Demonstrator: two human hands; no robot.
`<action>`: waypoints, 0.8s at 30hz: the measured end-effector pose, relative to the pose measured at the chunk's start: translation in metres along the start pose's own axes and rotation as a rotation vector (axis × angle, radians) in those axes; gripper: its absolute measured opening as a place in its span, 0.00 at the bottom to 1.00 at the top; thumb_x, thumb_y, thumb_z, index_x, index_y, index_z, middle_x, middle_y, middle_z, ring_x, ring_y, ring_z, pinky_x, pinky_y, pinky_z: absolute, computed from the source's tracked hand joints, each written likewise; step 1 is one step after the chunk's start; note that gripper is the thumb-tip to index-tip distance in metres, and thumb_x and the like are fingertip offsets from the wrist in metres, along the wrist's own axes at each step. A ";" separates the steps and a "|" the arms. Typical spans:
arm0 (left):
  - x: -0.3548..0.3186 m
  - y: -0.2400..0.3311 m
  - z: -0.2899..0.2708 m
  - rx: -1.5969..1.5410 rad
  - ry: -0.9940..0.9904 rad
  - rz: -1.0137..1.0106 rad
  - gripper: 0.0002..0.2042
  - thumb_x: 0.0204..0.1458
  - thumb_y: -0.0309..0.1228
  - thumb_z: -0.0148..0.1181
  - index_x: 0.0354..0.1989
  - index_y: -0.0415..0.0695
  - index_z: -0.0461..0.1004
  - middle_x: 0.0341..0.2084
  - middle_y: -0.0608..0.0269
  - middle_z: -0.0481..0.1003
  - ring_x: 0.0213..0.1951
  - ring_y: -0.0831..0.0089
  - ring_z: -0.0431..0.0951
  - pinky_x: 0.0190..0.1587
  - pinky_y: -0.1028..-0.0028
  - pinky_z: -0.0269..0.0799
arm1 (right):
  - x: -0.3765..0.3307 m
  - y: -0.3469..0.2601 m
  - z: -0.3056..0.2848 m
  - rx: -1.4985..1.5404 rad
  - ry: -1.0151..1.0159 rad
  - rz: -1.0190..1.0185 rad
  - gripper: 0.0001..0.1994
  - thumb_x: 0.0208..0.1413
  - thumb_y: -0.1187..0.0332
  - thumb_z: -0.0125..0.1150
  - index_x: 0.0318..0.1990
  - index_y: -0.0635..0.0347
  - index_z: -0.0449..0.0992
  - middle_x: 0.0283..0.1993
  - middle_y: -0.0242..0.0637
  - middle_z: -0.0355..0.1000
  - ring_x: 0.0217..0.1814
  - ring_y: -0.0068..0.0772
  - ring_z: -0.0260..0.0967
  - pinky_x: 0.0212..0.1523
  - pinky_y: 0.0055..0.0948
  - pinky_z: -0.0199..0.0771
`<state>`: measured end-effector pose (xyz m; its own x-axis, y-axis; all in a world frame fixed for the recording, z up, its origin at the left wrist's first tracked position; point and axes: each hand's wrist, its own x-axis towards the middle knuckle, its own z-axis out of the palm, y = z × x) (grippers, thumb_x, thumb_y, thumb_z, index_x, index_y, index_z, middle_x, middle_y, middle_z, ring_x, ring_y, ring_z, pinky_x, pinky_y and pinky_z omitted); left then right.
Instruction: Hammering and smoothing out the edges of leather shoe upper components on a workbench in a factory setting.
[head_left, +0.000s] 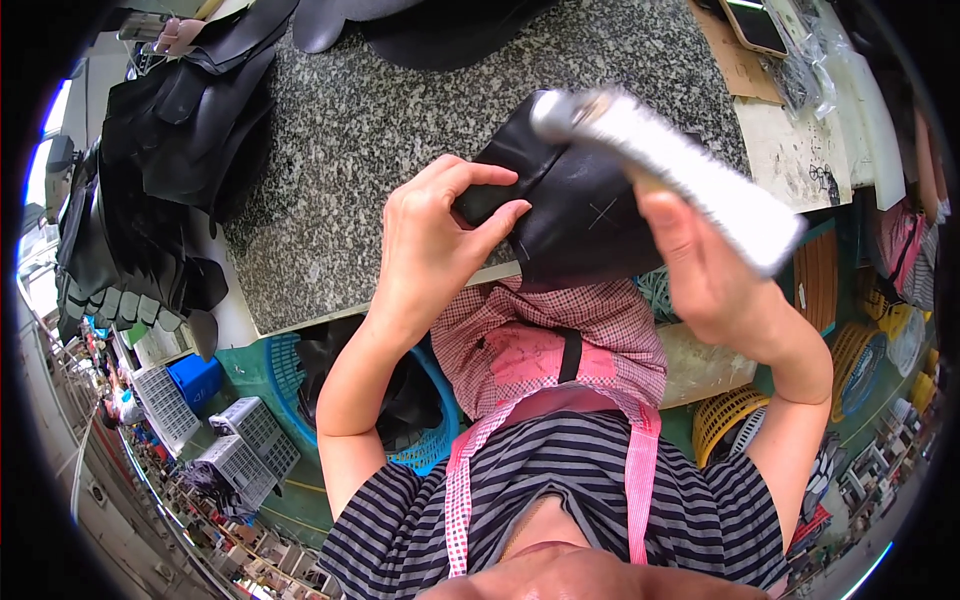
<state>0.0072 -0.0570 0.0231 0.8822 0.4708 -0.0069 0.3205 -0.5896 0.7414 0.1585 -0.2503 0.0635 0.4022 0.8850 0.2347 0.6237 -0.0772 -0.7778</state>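
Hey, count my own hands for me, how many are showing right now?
2. Your left hand is at the black material by the table's edge; your right hand grips a blurred silvery tool, which hides some of its fingers.

- Black flat sheet (pixel 560 240), centre: leather-like, smooth, softly glossy.
- Bright silvery block-shaped tool (pixel 690 165), right of centre: looks metallic and shiny, though motion blur hides its finer texture.
- Grey-and-black speckled tabletop (pixel 340 130), upper centre: granite-like, stony.
- Black layered pieces (pixel 195 130), upper left: leather-like, pliable, with a dull sheen.
- Pink-and-white checked apron (pixel 625 330), below centre: woven cloth, matt, creased.
- Blue openwork basket (pixel 437 445), lower left of centre: moulded plastic.
- Crumpled transparent wrapping (pixel 815 85), upper right: thin, glossy plastic film.
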 end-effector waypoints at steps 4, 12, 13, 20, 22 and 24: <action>0.004 -0.004 -0.002 -0.006 -0.010 0.007 0.12 0.48 0.28 0.75 0.41 0.42 0.84 0.32 0.61 0.80 0.24 0.71 0.80 0.29 0.72 0.76 | 0.004 0.015 0.009 -0.089 -0.231 0.143 0.09 0.69 0.68 0.53 0.42 0.67 0.64 0.23 0.54 0.70 0.30 0.63 0.74 0.30 0.53 0.71; -0.001 -0.011 -0.002 -0.041 0.011 0.157 0.11 0.48 0.25 0.74 0.40 0.44 0.84 0.32 0.61 0.78 0.27 0.69 0.81 0.31 0.71 0.77 | -0.020 0.014 0.025 -0.006 -0.223 0.259 0.17 0.71 0.70 0.52 0.59 0.77 0.69 0.24 0.53 0.64 0.22 0.54 0.67 0.28 0.39 0.67; -0.003 -0.015 -0.003 -0.039 0.012 0.156 0.11 0.48 0.25 0.74 0.40 0.44 0.84 0.32 0.61 0.78 0.27 0.69 0.81 0.31 0.71 0.77 | -0.018 0.012 0.024 -0.007 -0.227 0.278 0.17 0.70 0.70 0.52 0.58 0.76 0.70 0.23 0.52 0.65 0.21 0.54 0.66 0.27 0.38 0.67; -0.003 -0.014 -0.003 -0.166 0.001 0.039 0.09 0.48 0.23 0.73 0.38 0.39 0.84 0.32 0.61 0.78 0.31 0.68 0.85 0.33 0.74 0.82 | -0.007 0.022 0.015 -0.003 -0.151 0.148 0.11 0.70 0.70 0.51 0.50 0.72 0.70 0.26 0.55 0.71 0.31 0.63 0.74 0.32 0.49 0.72; -0.003 -0.013 -0.009 -0.105 -0.052 -0.002 0.10 0.48 0.24 0.74 0.39 0.38 0.84 0.32 0.61 0.78 0.32 0.69 0.85 0.33 0.74 0.84 | 0.001 0.013 0.008 -0.032 -0.062 0.039 0.11 0.68 0.73 0.52 0.52 0.73 0.71 0.28 0.57 0.72 0.30 0.62 0.74 0.32 0.44 0.73; -0.003 -0.016 -0.008 -0.093 -0.047 0.023 0.11 0.48 0.24 0.75 0.40 0.37 0.84 0.34 0.62 0.77 0.31 0.74 0.83 0.33 0.77 0.82 | -0.006 0.010 0.012 -0.059 0.110 -0.090 0.11 0.65 0.77 0.53 0.52 0.74 0.73 0.30 0.59 0.72 0.29 0.64 0.73 0.32 0.41 0.75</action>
<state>-0.0030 -0.0435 0.0171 0.9050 0.4250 -0.0188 0.2683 -0.5358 0.8006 0.1538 -0.2507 0.0473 0.4119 0.8343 0.3663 0.6974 -0.0299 -0.7161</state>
